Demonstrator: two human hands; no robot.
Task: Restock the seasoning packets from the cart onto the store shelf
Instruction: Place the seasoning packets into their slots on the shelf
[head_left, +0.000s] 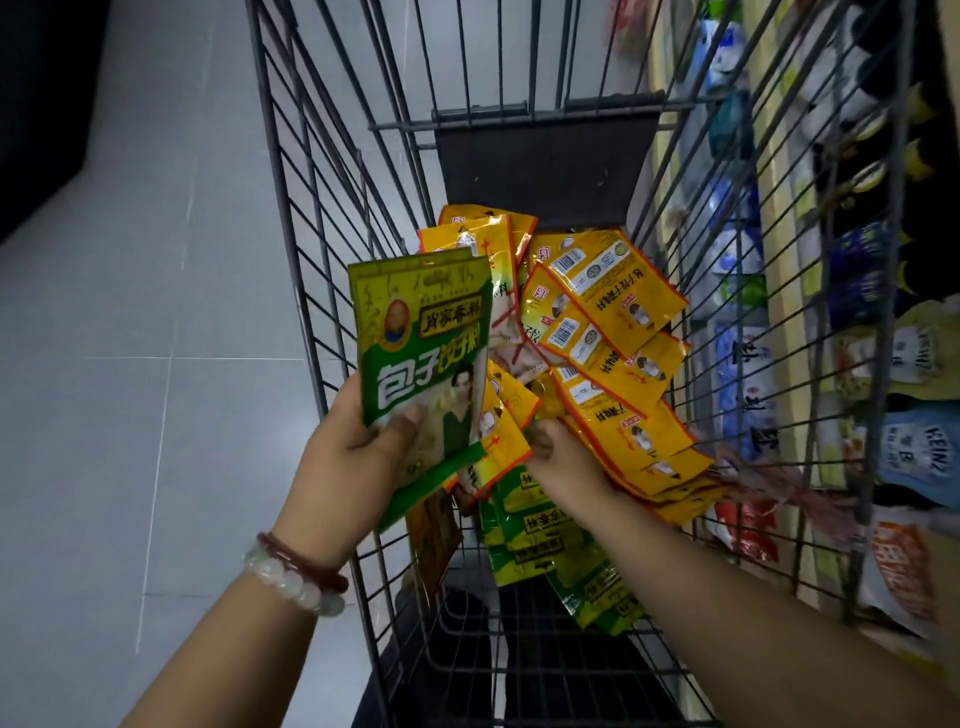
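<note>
Your two bare forearms come in nearest the camera, the left one wearing two bead bracelets (296, 569), one pale and one dark red, at the wrist. Your left hand (347, 457) is closed on a flat green plastic seasoning packet with white lettering (423, 358): the thumb presses across its lower front and the other fingers are hidden behind it, so you are pinching it by the bottom edge. Its long axis runs up and away from your fingers, leaning slightly, and it stands just above the wire side of the grey wire shopping cart (332, 218).

Your right hand (563, 452) is down inside the cart, knuckles up, fingers curled into the pile. You look to be closing on something there, but the fingertips are buried and I cannot tell which packet, if any, they have.

Just beyond and to the outer side of those right fingers fans a heap of glossy yellow seasoning packets with red trim (608, 332), lying flat and overlapping, long axes pointing every way. Directly under your right wrist, towards you, sit more green packets in a stack (540, 530), lying face up.

Outside the cart wall on your right-hand side stands the store shelf (779, 218), crowded with blurred goods. So the right hand is nearer both the pile and the shelf; the next move is likely a lift out and a swing to that side.
</note>
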